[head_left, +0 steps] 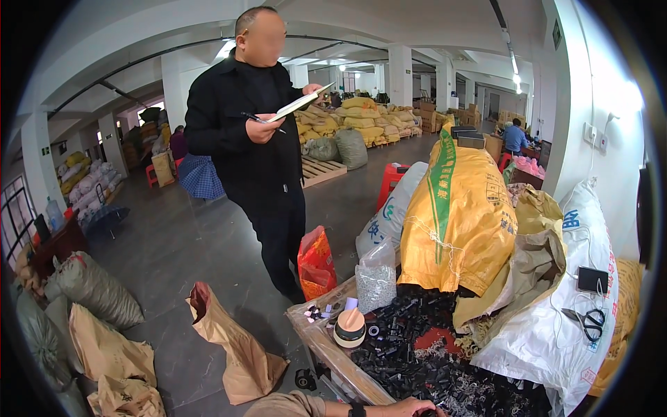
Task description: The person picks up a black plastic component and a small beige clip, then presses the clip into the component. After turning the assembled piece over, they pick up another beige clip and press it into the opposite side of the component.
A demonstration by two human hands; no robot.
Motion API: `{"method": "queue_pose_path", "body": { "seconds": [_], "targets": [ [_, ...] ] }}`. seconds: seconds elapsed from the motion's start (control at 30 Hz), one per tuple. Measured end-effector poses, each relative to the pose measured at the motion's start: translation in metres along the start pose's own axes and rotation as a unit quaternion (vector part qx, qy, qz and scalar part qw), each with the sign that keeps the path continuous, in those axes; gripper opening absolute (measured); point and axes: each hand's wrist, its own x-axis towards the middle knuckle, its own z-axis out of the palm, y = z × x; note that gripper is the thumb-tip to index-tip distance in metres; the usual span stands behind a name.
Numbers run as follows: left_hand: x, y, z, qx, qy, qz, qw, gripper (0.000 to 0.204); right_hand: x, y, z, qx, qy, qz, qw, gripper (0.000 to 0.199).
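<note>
My left forearm, in a tan sleeve with a black wristband (356, 410), comes in along the lower edge. My left hand (405, 407) is at the near side of the work table, its fingers curled round a small black part (425, 413); the frame's edge cuts off much of both. Just beyond it lies a spread of small black plastic parts (417, 372) mixed with thin pale metal-looking pieces (479, 375). My right hand is out of view.
A round container with a tan lid (349, 328) and a clear bag of small grey pieces (376, 281) stand on the table (333, 351). A big yellow sack (451, 208) lies behind; scissors (589, 322) rest on a white sack (528, 347). A person (243, 125) stands left, holding a notebook (301, 102) and pen.
</note>
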Motion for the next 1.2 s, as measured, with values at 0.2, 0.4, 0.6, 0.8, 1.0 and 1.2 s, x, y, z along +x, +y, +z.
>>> {"method": "queue_pose_path", "body": {
  "seconds": [0.2, 0.4, 0.6, 0.8, 1.0, 1.2],
  "targets": [
    [0.004, -0.005, 0.002, 0.009, 0.002, -0.009, 1.0, 0.041, 0.003, -0.002, -0.002, 0.013, -0.001, 0.012, 1.0, 0.054],
    [0.003, -0.009, 0.004, -0.002, 0.003, -0.014, 1.0, 0.042, 0.004, 0.0, -0.002, 0.029, -0.014, 0.008, 0.999, 0.055],
    [0.002, -0.013, 0.008, 0.031, 0.017, 0.018, 0.999, 0.043, 0.003, 0.0, -0.004, 0.052, -0.016, -0.002, 0.999, 0.057],
    [0.001, -0.011, 0.006, 0.017, 0.008, 0.008, 1.0, 0.042, 0.004, -0.005, -0.008, 0.043, -0.035, 0.025, 0.998, 0.059],
    [0.002, -0.009, 0.004, 0.014, -0.002, -0.004, 1.0, 0.042, 0.005, -0.005, -0.007, 0.058, -0.035, 0.022, 0.997, 0.058],
    [0.002, -0.009, 0.004, 0.018, 0.003, -0.004, 1.0, 0.043, 0.005, -0.002, -0.005, 0.059, -0.034, 0.016, 0.998, 0.058]
  ]
}}
